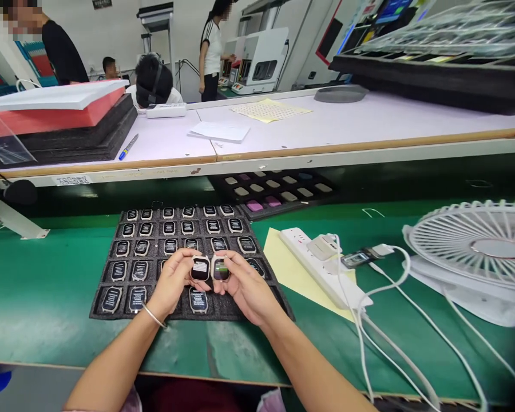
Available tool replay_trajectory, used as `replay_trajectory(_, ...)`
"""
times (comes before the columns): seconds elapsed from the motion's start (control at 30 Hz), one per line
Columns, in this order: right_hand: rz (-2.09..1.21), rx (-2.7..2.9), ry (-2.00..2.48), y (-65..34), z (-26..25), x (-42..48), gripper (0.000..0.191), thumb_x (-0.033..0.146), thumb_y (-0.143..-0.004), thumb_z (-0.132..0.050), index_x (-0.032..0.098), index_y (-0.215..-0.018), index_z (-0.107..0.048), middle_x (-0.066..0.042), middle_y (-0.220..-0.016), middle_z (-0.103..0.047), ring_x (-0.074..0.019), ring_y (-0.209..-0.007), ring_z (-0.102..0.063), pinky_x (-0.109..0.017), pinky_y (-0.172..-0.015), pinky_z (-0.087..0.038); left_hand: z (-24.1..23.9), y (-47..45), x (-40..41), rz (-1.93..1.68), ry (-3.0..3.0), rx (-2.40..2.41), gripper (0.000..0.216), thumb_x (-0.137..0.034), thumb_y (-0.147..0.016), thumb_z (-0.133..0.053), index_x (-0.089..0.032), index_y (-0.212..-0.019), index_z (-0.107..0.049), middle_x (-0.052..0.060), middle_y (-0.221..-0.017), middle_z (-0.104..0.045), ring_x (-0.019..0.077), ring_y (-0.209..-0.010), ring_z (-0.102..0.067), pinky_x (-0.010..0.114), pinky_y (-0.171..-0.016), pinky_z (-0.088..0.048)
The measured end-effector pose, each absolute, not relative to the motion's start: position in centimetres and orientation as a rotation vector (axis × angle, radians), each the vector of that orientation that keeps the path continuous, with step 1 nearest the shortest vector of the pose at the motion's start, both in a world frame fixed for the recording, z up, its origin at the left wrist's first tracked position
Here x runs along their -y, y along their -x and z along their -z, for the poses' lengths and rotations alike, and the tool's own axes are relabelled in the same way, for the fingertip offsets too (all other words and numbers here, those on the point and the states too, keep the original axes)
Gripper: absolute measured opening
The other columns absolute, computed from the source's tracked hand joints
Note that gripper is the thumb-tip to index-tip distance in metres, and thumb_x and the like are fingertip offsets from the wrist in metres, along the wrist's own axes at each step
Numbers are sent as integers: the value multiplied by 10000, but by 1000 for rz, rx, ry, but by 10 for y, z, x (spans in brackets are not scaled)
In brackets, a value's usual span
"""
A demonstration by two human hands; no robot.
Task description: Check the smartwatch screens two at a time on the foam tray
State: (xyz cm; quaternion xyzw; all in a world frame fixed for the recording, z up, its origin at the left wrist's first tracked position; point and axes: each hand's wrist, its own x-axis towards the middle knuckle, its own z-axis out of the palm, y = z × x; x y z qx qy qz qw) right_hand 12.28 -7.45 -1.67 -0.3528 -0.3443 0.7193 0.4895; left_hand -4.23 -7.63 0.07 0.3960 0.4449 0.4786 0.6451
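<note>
My left hand (pixel 177 280) is closed on a strapless smartwatch (pixel 201 268), whose lit screen shows a white block on black. Beside it, my right hand (pixel 242 284) grips a second smartwatch (pixel 221 269) with a green patch on its screen. Both watches are held side by side, faces up, above a black foam tray (pixel 159 312). Rows of similar watches lie in the tray's pockets, most with lit text on their screens; one watch (pixel 198 300) lies just below my hands. My hands and forearms hide some of the pockets.
Right of the tray, a white power strip (pixel 326 269) lies on yellow paper, with white cables trailing from it. A white fan (pixel 467 257) stands farther right. Under the raised shelf (pixel 163 171) sits another foam tray (pixel 274 189). Several people are beyond the shelf.
</note>
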Motion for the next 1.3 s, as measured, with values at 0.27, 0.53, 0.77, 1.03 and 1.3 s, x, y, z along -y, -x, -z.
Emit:
replay_trajectory(0.27,-1759,813,891,-124,14,76,425,523,-757,-779,231,-1020,-617,21,-643,-617,-150,-555,-576,-294,-567,-417,1,41,77,-1104,-863,-967,359,-409,-735,-655,-168,-989,-577,-4,-678,-658,146,-487,-650,255,-510,-509)
replay_trajectory(0.53,-1743,800,900,-123,13,76,419,510,-753,-778,227,-1025,-631,3,-716,-635,-156,-572,-589,-308,-556,-425,3,42,76,-1099,-860,-962,374,-406,-720,-654,-164,-997,-593,-4,-676,-646,151,-503,-663,249,-516,-510)
replay_trajectory(0.77,-1693,886,917,-123,14,78,437,330,-718,-789,224,-1082,-571,31,-712,-638,-132,-581,-589,-288,-601,-426,-1,44,77,-1103,-859,-960,346,-299,-701,-627,-161,-1016,-597,-1,-755,-681,147,-519,-678,253,-532,-538)
replay_trajectory(1.03,-1663,953,893,-123,16,78,388,232,-740,-715,228,-1093,-555,48,-733,-619,-118,-588,-591,-288,-616,-438,-4,44,76,-1091,-897,-1012,363,-255,-692,-674,-170,-1032,-582,-6,-840,-696,149,-531,-702,245,-536,-558)
replay_trajectory(1.3,-1654,985,865,-122,14,79,360,246,-764,-717,234,-1087,-560,44,-759,-621,-115,-583,-601,-277,-576,-422,-5,42,75,-1100,-914,-1038,364,-315,-700,-736,-166,-995,-585,-32,-774,-666,135,-506,-687,240,-517,-571)
